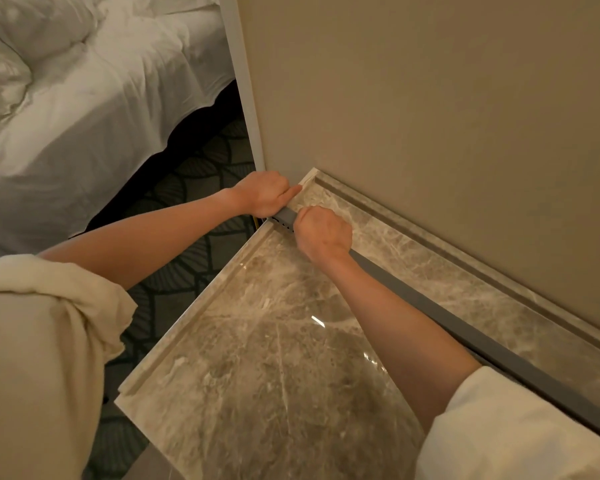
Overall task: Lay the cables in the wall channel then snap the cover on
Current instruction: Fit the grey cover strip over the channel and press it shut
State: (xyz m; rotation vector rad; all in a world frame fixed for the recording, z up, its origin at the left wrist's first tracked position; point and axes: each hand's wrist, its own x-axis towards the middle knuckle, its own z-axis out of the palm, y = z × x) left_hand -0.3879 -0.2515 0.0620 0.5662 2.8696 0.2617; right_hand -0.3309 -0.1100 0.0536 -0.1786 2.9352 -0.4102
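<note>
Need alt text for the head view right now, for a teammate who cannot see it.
Both hands work at the near-corner end of a long grey channel that runs along a marble counter below a beige wall. The right hand is fisted on it; the left hand grips its end by the counter's corner. A white bed lies at left.

A long grey channel (458, 327) runs along the marble top (257, 358) from near right to the far left corner, beside the beige wall (430, 98). The left hand (262, 194) grips its far end with fingers curled. The right hand (323, 233), fisted, pinches the channel just nearer. A white bed (84, 98) lies far left.
</note>
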